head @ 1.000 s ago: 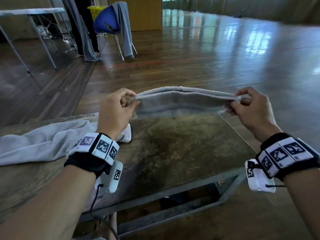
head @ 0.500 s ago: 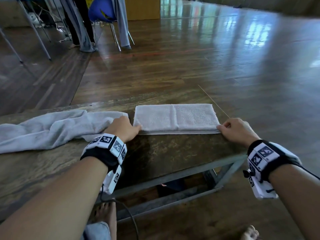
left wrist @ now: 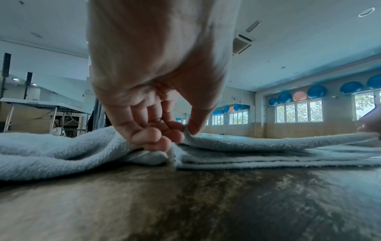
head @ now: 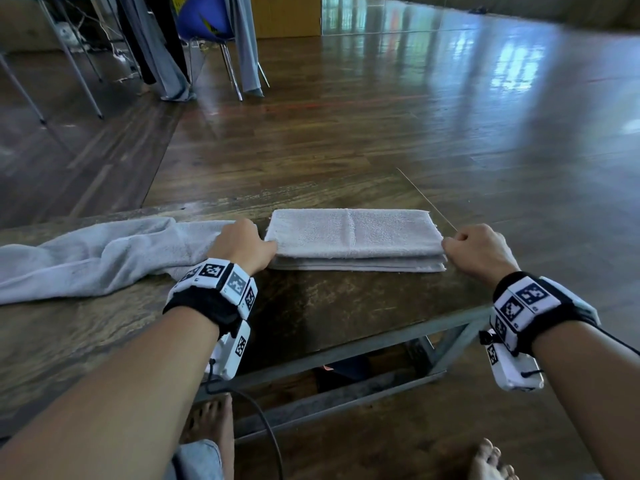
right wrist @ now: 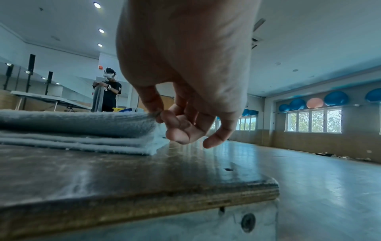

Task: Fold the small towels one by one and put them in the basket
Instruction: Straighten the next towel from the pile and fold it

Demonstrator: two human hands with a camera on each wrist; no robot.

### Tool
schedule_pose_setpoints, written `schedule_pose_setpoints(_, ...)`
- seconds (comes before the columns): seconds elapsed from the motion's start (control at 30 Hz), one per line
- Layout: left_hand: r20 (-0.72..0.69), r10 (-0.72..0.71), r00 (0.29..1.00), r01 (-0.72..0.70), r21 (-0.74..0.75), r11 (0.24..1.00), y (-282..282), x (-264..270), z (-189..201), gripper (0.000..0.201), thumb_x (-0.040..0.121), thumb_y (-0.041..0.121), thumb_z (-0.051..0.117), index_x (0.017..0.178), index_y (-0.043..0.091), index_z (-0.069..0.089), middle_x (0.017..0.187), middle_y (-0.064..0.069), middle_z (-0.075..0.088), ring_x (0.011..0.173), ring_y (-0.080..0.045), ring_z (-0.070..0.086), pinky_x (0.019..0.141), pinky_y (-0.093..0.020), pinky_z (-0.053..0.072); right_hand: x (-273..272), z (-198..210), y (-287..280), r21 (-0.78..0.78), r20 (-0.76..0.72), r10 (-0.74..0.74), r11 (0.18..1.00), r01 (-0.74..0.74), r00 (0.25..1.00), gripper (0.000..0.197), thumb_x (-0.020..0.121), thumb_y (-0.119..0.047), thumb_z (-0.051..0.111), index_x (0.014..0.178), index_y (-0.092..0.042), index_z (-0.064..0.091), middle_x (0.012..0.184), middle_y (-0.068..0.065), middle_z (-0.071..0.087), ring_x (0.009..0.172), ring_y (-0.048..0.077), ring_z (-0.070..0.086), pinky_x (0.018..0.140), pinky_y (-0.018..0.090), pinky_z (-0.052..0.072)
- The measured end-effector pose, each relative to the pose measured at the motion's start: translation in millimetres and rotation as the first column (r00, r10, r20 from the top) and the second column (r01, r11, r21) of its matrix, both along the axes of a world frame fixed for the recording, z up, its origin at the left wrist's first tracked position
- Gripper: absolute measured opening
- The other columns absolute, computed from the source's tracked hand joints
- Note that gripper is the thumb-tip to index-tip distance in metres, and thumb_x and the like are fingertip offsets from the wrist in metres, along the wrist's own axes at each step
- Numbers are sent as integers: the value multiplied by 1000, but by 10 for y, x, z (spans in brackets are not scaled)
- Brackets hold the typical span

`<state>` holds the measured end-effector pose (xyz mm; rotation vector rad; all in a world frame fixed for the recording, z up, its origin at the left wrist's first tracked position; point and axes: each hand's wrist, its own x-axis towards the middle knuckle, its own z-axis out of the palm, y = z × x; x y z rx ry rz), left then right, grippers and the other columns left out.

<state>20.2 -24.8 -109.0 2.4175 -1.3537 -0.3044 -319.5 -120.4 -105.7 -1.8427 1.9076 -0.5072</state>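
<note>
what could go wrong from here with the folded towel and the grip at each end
1. The left hand and right hand pinch only the top layer of the folded towel, so lifting may let the lower layers fall open.
2. The towel's right end lies near the table edge and could slide off.
3. The unfolded towel touches the left hand and may get dragged along.

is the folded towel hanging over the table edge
No, the folded towel lies flat and wholly on the table, with the left hand and right hand pinching its ends.
</note>
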Motion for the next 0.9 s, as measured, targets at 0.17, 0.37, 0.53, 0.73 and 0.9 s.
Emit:
schedule_pose_setpoints(0.17,211,-118,970,123,-14,992,54,-146,-11,16,83,27,65,78,14,57,85,-5,60,77,-25,59,69,-37,47,68,-54,88,-124,-340,5,991,-50,940,21,76,-38,62,79,-17,66,86,2,61,81,26,59,74,36,45)
schedule_pose_setpoints(0.37,56,-556,829,552,74,830,15,-348,-86,26,91,35,62,115,26,60,120,5,53,116,-20,47,101,-43,43,323,-177,122,-39,-248,573,800,-599,781,25,97,-41,53,119,-33,63,128,-9,58,124,17,51,106,47,43)
schedule_pose_setpoints(0.53,57,-507,860,484,220,847,16,-417,68,39,84,54,54,82,20,73,86,4,70,85,-15,63,85,-39,54,486,-34,172,149,-277,582,812,-564,765,40,90,-58,53,74,-24,68,90,-6,69,91,19,65,90,43,51)
schedule_pose_setpoints(0.73,90,-581,809,582,24,813,86,-697,-40,30,90,48,59,102,21,66,105,-3,61,100,-19,57,93,-40,49,840,-87,450,-161,-285,635,707,-689,718,24,88,-48,53,103,-31,62,110,-10,57,106,13,50,97,38,40)
schedule_pose_setpoints(0.9,-19,-615,788,602,231,765,145,-735,-410,76,99,50,39,159,19,3,167,4,-4,153,-16,-8,124,-42,-2,1017,-428,579,170,-239,716,696,-697,656,76,100,-33,44,163,-17,4,171,-3,-3,156,15,-8,125,39,-2)
